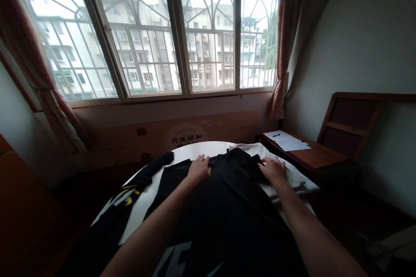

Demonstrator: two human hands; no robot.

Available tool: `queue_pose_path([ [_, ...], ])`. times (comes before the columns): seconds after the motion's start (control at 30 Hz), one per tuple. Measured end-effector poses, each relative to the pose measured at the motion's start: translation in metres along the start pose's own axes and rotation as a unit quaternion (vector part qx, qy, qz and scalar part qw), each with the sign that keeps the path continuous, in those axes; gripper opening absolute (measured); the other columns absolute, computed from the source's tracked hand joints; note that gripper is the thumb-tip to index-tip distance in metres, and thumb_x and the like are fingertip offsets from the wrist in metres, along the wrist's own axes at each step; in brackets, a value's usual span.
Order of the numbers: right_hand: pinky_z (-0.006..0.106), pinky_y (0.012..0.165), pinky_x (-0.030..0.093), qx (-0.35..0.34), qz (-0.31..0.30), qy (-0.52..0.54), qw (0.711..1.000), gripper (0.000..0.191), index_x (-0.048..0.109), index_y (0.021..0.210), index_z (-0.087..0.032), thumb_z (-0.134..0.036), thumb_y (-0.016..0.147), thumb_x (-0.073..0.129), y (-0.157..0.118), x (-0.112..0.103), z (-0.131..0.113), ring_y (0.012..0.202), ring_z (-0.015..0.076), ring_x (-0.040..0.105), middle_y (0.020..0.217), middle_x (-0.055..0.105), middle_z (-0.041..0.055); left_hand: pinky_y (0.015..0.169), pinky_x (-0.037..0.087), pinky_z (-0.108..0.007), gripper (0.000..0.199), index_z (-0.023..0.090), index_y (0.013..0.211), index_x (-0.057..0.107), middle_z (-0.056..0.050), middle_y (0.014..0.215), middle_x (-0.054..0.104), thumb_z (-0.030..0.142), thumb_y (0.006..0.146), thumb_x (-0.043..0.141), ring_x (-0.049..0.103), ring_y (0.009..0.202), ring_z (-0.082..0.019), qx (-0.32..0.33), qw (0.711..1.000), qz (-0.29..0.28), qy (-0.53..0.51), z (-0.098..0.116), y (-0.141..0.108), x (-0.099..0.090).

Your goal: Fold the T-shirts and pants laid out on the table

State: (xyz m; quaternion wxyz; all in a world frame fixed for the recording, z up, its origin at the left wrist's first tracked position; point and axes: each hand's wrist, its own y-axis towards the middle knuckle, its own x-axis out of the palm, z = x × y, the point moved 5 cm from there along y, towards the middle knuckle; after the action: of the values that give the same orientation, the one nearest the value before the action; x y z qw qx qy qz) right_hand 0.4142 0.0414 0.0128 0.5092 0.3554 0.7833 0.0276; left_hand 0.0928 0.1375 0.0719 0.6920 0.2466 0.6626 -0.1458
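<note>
A black T-shirt (224,207) with pale grey lettering near its lower end lies spread over a round white table (191,150). My left hand (199,169) rests on the upper part of the shirt, palm down with its fingers stretched out. At the shirt's upper right, my right hand (274,170) has its thumb and forefinger closed on the edge of the black fabric. Part of the cloth is bunched in folds between the two hands. Beneath my right hand lies a light grey-white garment (299,178), partly covered by the shirt.
Another dark garment (147,171) with yellow trim lies along the table's left side. To the right, a brown wooden desk (320,153) carries white papers (287,140) and a pen. Behind the table stand a printed cardboard panel (224,127) and barred windows with curtains (278,91).
</note>
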Motion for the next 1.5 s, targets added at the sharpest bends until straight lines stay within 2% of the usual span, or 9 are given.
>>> queue_pose_path([
  [0.2, 0.046, 0.093, 0.049, -0.051, 0.103, 0.198, 0.973, 0.03, 0.066, 0.098, -0.02, -0.041, 0.087, 0.048, 0.009, -0.014, -0.006, 0.1, 0.0302, 0.067, 0.104, 0.072, 0.0145, 0.114, 0.039, -0.027, 0.045, 0.018, 0.137, 0.06, -0.007, 0.144, 0.059, 0.032, 0.097, 0.044, 0.053, 0.133, -0.02, 0.101, 0.99, 0.034, -0.097, 0.111, 0.03, 0.009],
  [0.43, 0.044, 0.086, 0.055, 0.1, 0.12, 0.385, 0.91, 0.031, 0.061, 0.095, -0.021, -0.048, 0.082, 0.052, 0.019, -0.006, 0.022, 0.092, 0.03, 0.067, 0.095, 0.072, 0.0115, 0.121, 0.03, -0.043, 0.056, 0.014, 0.147, 0.048, -0.013, 0.155, 0.046, 0.043, 0.101, 0.037, 0.037, 0.146, -0.028, 0.112, 0.98, 0.026, -0.161, 0.136, 0.039, 0.047],
  [0.5, 0.043, 0.09, 0.056, 0.15, 0.066, 0.488, 0.857, 0.025, 0.062, 0.098, -0.022, -0.042, 0.084, 0.054, 0.018, 0.005, 0.025, 0.095, 0.027, 0.069, 0.098, 0.074, 0.0083, 0.122, 0.027, -0.049, 0.06, 0.014, 0.152, 0.041, -0.014, 0.16, 0.038, 0.046, 0.101, 0.035, 0.029, 0.15, -0.03, 0.119, 0.978, 0.007, -0.169, 0.134, 0.038, 0.058],
  [0.67, 0.046, 0.094, 0.058, 0.264, -0.147, 0.691, 0.657, 0.033, 0.062, 0.118, -0.019, -0.037, 0.097, 0.045, 0.005, 0.018, 0.004, 0.099, 0.0257, 0.073, 0.102, 0.077, 0.0109, 0.123, 0.017, -0.054, 0.076, 0.013, 0.157, 0.029, -0.016, 0.166, 0.022, 0.059, 0.097, 0.035, 0.015, 0.154, -0.032, 0.12, 0.977, -0.032, -0.174, 0.132, 0.039, 0.07],
  [0.77, 0.049, 0.097, 0.056, 0.278, -0.254, 0.712, 0.593, 0.04, 0.063, 0.122, -0.014, -0.041, 0.098, 0.044, -0.006, 0.013, -0.011, 0.105, 0.0285, 0.072, 0.107, 0.076, 0.0144, 0.124, 0.015, -0.054, 0.082, 0.016, 0.157, 0.028, -0.015, 0.166, 0.019, 0.065, 0.093, 0.036, 0.013, 0.155, -0.031, 0.121, 0.978, -0.037, -0.167, 0.133, 0.038, 0.071],
  [0.87, 0.049, 0.1, 0.054, 0.29, -0.297, 0.701, 0.58, 0.042, 0.062, 0.125, -0.012, -0.036, 0.1, 0.039, -0.012, 0.013, -0.018, 0.108, 0.028, 0.072, 0.112, 0.075, 0.0157, 0.124, 0.014, -0.054, 0.085, 0.014, 0.158, 0.028, -0.016, 0.166, 0.019, 0.067, 0.092, 0.038, 0.012, 0.155, -0.032, 0.124, 0.978, -0.038, -0.165, 0.134, 0.037, 0.07],
  [1.13, 0.051, 0.106, 0.049, 0.275, -0.245, 0.728, 0.579, 0.05, 0.059, 0.132, -0.014, -0.044, 0.101, 0.034, -0.007, 0.012, -0.025, 0.117, 0.0283, 0.067, 0.123, 0.072, 0.0149, 0.123, 0.013, -0.059, 0.092, 0.013, 0.156, 0.031, -0.017, 0.165, 0.022, 0.074, 0.088, 0.042, 0.014, 0.154, -0.034, 0.13, 0.978, -0.018, -0.16, 0.137, 0.037, 0.068],
  [1.33, 0.05, 0.105, 0.051, 0.298, -0.2, 0.736, 0.573, 0.051, 0.057, 0.136, -0.013, -0.04, 0.103, 0.028, -0.005, 0.017, -0.012, 0.114, 0.0269, 0.069, 0.122, 0.072, 0.015, 0.122, 0.028, -0.043, 0.051, 0.015, 0.14, 0.055, -0.011, 0.148, 0.054, 0.042, 0.101, 0.036, 0.042, 0.141, -0.026, 0.135, 0.965, 0.12, -0.188, 0.14, 0.031, 0.044],
  [1.5, 0.047, 0.102, 0.053, 0.295, -0.181, 0.735, 0.583, 0.05, 0.053, 0.139, -0.011, -0.034, 0.104, 0.025, 0.009, 0.013, -0.009, 0.109, 0.0245, 0.071, 0.119, 0.074, 0.0142, 0.113, 0.04, -0.034, 0.041, 0.016, 0.127, 0.064, -0.01, 0.134, 0.064, 0.031, 0.099, 0.039, 0.055, 0.126, -0.023, 0.133, 0.964, 0.121, -0.198, 0.132, 0.031, 0.042],
])
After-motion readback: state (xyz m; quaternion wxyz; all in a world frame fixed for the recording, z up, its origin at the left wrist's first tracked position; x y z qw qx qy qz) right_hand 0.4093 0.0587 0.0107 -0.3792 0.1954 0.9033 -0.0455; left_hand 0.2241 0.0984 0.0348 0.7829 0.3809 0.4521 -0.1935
